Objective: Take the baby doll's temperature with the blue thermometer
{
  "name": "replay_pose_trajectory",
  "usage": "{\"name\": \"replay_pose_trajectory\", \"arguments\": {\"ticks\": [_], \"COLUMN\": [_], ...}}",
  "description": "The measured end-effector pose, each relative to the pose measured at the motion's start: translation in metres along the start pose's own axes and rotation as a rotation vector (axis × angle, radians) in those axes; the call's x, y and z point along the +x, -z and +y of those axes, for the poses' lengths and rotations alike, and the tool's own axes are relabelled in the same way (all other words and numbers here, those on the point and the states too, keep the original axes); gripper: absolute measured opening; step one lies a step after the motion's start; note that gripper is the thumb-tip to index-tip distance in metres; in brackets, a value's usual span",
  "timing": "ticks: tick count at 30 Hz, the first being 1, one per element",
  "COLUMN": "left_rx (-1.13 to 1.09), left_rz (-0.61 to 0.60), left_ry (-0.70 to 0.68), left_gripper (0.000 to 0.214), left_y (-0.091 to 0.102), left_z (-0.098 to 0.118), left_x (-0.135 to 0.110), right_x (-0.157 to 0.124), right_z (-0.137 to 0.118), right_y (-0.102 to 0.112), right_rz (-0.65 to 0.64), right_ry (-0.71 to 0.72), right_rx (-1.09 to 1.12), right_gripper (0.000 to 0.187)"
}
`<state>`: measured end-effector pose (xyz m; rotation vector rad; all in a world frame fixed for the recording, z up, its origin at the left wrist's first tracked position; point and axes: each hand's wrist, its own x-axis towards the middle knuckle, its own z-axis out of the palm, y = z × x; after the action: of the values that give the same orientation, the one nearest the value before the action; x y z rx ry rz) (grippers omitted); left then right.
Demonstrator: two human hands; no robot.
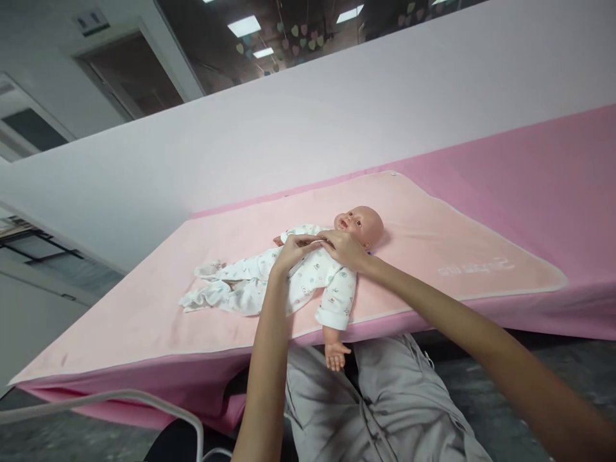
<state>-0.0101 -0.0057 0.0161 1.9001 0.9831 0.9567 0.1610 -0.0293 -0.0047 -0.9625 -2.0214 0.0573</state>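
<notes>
A baby doll (367, 226) lies on its back, its bald head to the right and its legs to the left. It wears a white, small-patterned onesie (308, 280). Over the doll's chest, my left hand (294, 250) has its fingers bent and pinched at the front of the onesie. Just below the doll's chin, my right hand (342, 249) closes its fingers on the onesie near the neckline, with the fingertips of both hands meeting. Exactly which bit of cloth sits between the fingers is hidden. One doll arm hangs over the near edge toward my lap.
Beneath the doll, a peach mat (433, 237) with a pale border covers part of a pink tablecloth (543, 173). A white wall panel (269, 141) stands behind the table. At lower left, a pale curved tube (120, 395) crosses in front of the table edge.
</notes>
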Motion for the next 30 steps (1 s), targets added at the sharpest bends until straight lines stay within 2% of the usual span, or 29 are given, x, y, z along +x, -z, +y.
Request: {"name": "replay_pose_trajectory", "arguments": {"ticks": [4,7,18,25,30], "left_rx": [-0.027,-0.037,-0.182,-0.099,-0.047], "left_rz": [-0.002,-0.022,-0.021,-0.010,-0.005], "left_ry": [0.022,0.033,0.024,0.016,-0.007], "left_gripper": [0.032,0.029,0.035,0.045,0.052], "left_y": [0.000,0.001,0.001,0.000,-0.001], "left_z": [-0.001,0.000,-0.005,-0.002,-0.006], "left_x": [0.002,0.003,0.003,0.000,0.003], "right_x": [-0.007,-0.011,-0.012,-0.012,-0.013], "right_z": [-0.004,-0.006,-0.005,-0.001,0.001], "right_y": [-0.016,-0.023,-0.025,-0.030,-0.031], "right_rz": [0.144,0.187,0.244,0.299,0.326], "right_ry": [-0.096,-0.103,-0.128,-0.098,-0.074], "right_rx": [0.007,0.034,0.128,0.167,0.213], "right_gripper": [0.021,0.022,0.022,0.025,0.027]}}
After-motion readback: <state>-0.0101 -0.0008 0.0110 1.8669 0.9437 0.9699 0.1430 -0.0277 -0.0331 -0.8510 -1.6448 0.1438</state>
